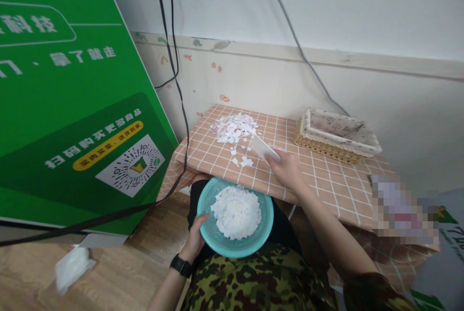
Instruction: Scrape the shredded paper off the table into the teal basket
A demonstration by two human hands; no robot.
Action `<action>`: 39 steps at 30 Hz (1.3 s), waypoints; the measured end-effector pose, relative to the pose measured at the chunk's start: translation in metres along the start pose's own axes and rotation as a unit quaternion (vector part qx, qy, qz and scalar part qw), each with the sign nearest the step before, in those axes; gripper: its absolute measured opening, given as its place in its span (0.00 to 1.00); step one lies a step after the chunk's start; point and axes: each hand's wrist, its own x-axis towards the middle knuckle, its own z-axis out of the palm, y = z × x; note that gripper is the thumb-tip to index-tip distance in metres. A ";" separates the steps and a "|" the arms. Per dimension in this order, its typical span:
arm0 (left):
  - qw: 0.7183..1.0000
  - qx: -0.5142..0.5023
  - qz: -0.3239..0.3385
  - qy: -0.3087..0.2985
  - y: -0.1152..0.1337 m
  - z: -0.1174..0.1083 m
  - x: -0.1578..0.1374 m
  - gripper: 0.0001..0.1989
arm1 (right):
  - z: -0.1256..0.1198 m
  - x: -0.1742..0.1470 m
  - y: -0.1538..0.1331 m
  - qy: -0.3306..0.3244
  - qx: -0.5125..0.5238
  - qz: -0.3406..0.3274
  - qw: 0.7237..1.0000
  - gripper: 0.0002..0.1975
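Observation:
My left hand (pixel 197 233) grips the left rim of a teal plastic strainer basket (pixel 267 209), which rests on my lap just below the table's front edge. A heap of small white paper scraps (pixel 237 212) lies inside it. Over the table, my right hand (pixel 285 166) is closed around a flat white scraper-like tool (pixel 264 148), its blade slanting toward the far left. By the blade's tip are a few loose paper scraps (pixel 247 161) on the cloth. Farther back sits a pile of white and pinkish paper scraps (pixel 235 127).
A brown checked tablecloth (pixel 326 185) covers the table against the wall. A cloth-lined wicker basket (pixel 328 151) stands at its back right, with a blurred flat item (pixel 402 209) nearer. Dark cables (pixel 184 132) hang beside a green sign (pixel 83 84). A white plastic bag (pixel 72 268) lies on the floor.

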 end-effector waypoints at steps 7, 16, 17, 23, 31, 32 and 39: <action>1.000 0.004 -0.006 -0.009 -0.002 -0.003 0.001 0.16 | -0.005 0.014 -0.007 -0.076 -0.043 -0.041 0.995 0.11; 1.000 -0.001 -0.005 -0.012 0.001 0.000 0.001 0.16 | -0.007 0.006 -0.007 -0.048 -0.052 -0.006 0.997 0.13; 1.000 0.000 -0.006 -0.012 0.002 0.001 0.000 0.16 | -0.006 0.004 -0.007 -0.044 -0.056 -0.012 0.997 0.12; 1.000 0.000 -0.006 -0.018 0.003 0.003 -0.003 0.17 | -0.006 0.003 -0.007 -0.045 -0.059 -0.024 0.997 0.12; 1.000 -0.002 -0.003 -0.016 0.000 0.000 -0.001 0.17 | 0.001 0.009 -0.005 -0.038 -0.084 -0.029 0.995 0.12; 1.000 -0.001 -0.002 -0.015 0.000 0.000 -0.001 0.17 | 0.002 0.009 -0.004 -0.043 -0.070 -0.031 0.996 0.12; 1.000 0.010 0.000 -0.007 0.001 0.001 -0.001 0.15 | 0.003 0.015 0.000 -0.051 -0.005 -0.007 0.999 0.13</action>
